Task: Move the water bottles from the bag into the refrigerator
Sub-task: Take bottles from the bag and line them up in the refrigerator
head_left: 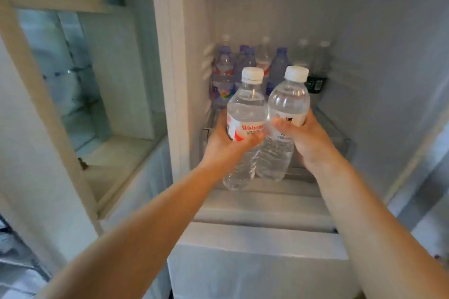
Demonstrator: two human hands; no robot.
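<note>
My left hand [224, 139] grips the red-labelled bottle [244, 126]; my right hand [307, 137] grips the white-labelled bottle [283, 124], both upright, touching at the shoulders, held above the front edge of the refrigerator shelf [337, 133]. Behind them: stored bottles [243, 65] crowding the shelf's left and rear, a small dark device [315, 84] at right. Risk, as I judge it: pushing both in together could knock the standing row over; the bag is not in view.
</note>
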